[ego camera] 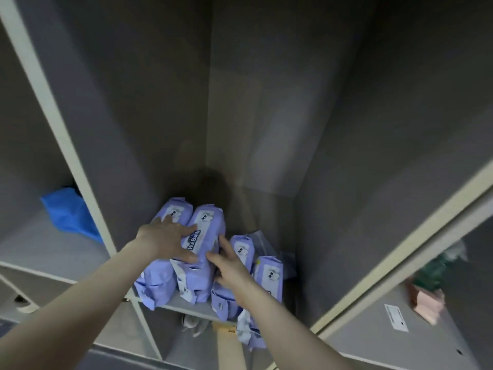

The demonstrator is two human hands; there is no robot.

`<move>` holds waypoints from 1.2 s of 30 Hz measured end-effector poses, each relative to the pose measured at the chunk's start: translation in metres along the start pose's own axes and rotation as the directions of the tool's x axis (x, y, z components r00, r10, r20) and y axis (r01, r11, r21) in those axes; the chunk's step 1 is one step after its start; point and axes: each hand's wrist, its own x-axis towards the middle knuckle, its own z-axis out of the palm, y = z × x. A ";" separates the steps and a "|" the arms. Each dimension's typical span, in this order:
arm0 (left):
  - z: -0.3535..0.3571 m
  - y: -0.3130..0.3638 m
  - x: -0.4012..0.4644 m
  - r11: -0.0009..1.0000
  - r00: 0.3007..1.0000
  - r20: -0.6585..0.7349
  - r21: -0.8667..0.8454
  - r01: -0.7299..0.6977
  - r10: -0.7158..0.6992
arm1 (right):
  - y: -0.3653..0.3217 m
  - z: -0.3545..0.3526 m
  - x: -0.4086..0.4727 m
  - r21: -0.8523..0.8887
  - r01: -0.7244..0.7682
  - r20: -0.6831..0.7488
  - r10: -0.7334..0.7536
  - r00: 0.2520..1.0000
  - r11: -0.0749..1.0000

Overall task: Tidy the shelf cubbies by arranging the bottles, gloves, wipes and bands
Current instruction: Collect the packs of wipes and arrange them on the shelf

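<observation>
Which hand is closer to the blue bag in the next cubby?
Left. The left hand rests on the purple wipe packs, on the side toward the blue bag. The right hand is farther right, past those packs.

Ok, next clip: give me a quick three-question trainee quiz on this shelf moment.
1. True or false: the left hand lies flat with straight fingers on the purple wipe packs.
2. Which cubby holds the blue bag? A) the one left of the wipes B) the one right of the wipes C) the one below.
3. Fill in: the right hand touches the packs from their ____ side.

Key: 1 true; 2 A; 3 right.
</observation>
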 end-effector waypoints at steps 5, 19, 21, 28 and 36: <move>-0.003 0.012 0.000 0.981 0.971 -0.234 -0.169 -0.096 0.054 | -0.008 -0.030 -0.021 -0.040 0.090 -0.108 -0.094 0.990 0.995; 0.036 0.075 0.040 0.911 0.838 -0.401 -0.023 -0.413 0.370 | -0.008 -0.092 -0.032 -0.054 0.140 -0.460 -0.149 0.875 0.989; 0.041 0.075 0.043 0.925 0.850 -0.380 0.043 -0.378 0.365 | 0.003 -0.101 -0.022 -0.067 0.087 -0.527 -0.109 0.843 0.994; 0.027 0.091 0.045 0.948 0.887 -0.350 0.017 -0.317 0.303 | 0.013 -0.122 0.012 -0.192 -0.024 -0.560 -0.089 0.824 0.981; 0.045 0.080 0.059 0.911 0.757 -0.537 0.056 -0.408 0.372 | 0.028 -0.134 0.041 -0.260 -0.255 -0.547 0.076 0.834 0.931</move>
